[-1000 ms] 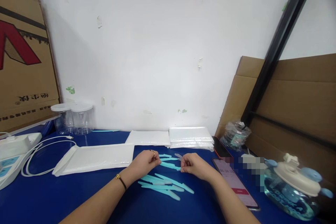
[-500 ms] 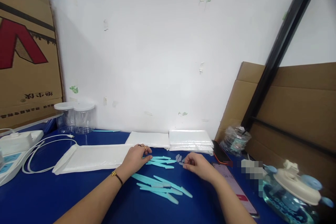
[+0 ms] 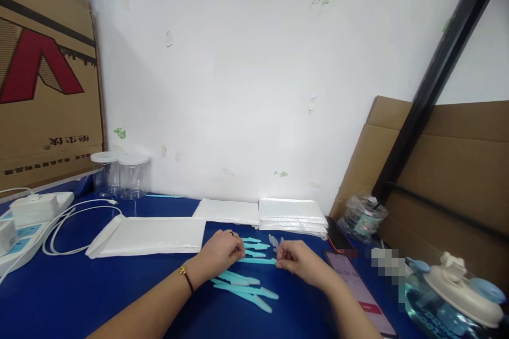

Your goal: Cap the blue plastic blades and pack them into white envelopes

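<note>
A slim turquoise eyebrow razor (image 3: 256,261) is stretched between my hands above the blue table. My left hand (image 3: 223,251) pinches its left end. The fingers of my right hand (image 3: 299,260) are closed round its right tip; whether a cap is in them too is hidden. Just beyond the right fingers lie a few small translucent caps (image 3: 273,241). Several turquoise razors (image 3: 254,247) form a row behind the held one, partly covered by my left hand. Nearer to me, another loose pile of razors (image 3: 246,290) is fanned out on the table.
White padded mailers (image 3: 292,213) are stacked by the wall, and one long mailer (image 3: 153,235) lies at left. To the right are a phone (image 3: 360,291), a second dark phone (image 3: 340,235) and a water jug (image 3: 449,291). Clear jars (image 3: 134,177) and a power strip (image 3: 27,241) stand left.
One razor has left the near pile and is now held between both hands. My left hand has moved right and nearer; my right hand has come from the caps to the razor's tip.
</note>
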Motion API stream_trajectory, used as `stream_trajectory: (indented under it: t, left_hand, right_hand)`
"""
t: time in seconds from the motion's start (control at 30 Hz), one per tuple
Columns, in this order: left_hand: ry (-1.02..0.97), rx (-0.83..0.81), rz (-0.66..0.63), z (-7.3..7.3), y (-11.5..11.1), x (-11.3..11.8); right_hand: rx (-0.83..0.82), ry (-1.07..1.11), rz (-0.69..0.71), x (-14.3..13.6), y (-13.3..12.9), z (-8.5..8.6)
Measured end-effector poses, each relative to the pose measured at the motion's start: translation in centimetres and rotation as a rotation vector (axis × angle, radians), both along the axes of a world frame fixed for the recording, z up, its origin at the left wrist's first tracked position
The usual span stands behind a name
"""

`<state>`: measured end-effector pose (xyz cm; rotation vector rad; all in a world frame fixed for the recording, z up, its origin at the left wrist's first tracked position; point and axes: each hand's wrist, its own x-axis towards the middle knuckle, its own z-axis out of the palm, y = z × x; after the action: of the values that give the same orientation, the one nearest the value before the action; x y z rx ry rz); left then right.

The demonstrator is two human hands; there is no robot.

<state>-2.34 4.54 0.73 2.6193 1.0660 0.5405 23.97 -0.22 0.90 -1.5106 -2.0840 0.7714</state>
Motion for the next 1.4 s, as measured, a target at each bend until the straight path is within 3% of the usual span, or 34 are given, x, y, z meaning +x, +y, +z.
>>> stream_trajectory:
  t: [0.13, 0.27, 0.43, 0.57, 0.67, 0.8, 1.0, 1.17, 1.27, 1.4]
  left_hand:
    - [-0.045, 0.049, 0.07, 0.5, 0.4, -0.7]
    - [-0.052, 0.043, 0.014, 0.4, 0.4, -0.6]
    - [0.038, 0.037, 0.097, 0.3, 1.2, -1.3]
    - [0.001, 0.044, 0.178, 1.3, 1.2, -2.4]
    - [0.015, -0.038, 0.053, 2.2, 0.4, -3.0]
    - [0.14, -0.223, -0.122, 2.2, -0.2, -3.4]
    - [0.03, -0.238, -0.051, 2.1, -0.4, -2.4]
    - [-0.01, -0.203, -0.044, 2.2, -0.8, -0.9]
    - [-0.007, -0.14, -0.007, 1.6, -0.2, -0.8]
    - [0.02, -0.114, 0.082, 1.1, 0.8, -1.2]
  right_hand:
    - [0.001, 0.066, -0.042, 0.5, 0.6, -0.3]
    - [-0.026, 0.161, 0.012, 0.0, 0.7, -0.5]
    - [0.015, 0.099, -0.035, 0.4, 1.1, -0.8]
    - [0.14, -0.002, -0.136, 0.9, 1.3, -0.8]
    - [0.25, -0.054, -0.152, 0.6, 1.1, -0.4]
    - [0.249, -0.077, -0.102, 0.2, 0.6, 0.1]
    - [0.237, 0.038, 0.004, -2.7, -0.7, 1.0]
    - [0.191, -0.016, 0.107, -5.3, -1.4, 1.5]
    - [0.242, -0.046, 0.092, -4.2, -0.6, 1.0]
    - [0.233, -0.096, -0.072, -1.4, 0.7, -0.1]
